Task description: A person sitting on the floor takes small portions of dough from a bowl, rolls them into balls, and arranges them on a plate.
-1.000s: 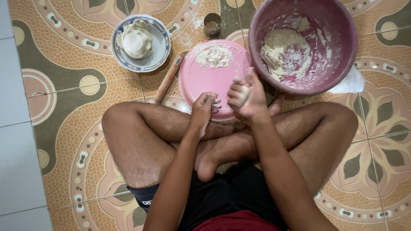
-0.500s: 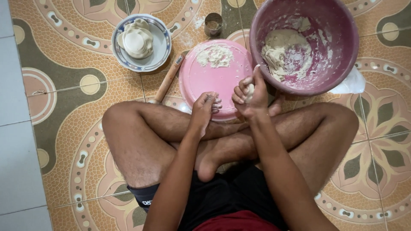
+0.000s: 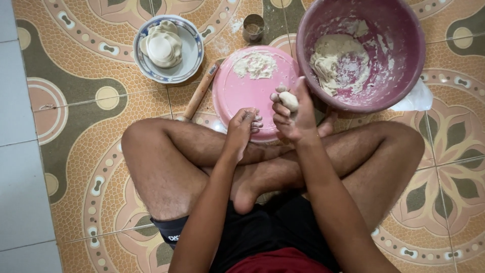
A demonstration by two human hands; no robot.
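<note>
The right hand [image 3: 292, 114] grips a dough ball [image 3: 289, 99] just above the pink plate [image 3: 237, 93]; the left hand [image 3: 242, 126], loosely curled and empty, is beside it

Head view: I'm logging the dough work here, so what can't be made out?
- Dough ball: mostly wrapped by the right hand; its full shape is hidden.
- Rolling pin: its far end slips under the pink plate.
- Purple basin: the top edge cuts off its rim.
- Small tin: too small to see inside.
- Left hand: palm faces away.
</note>
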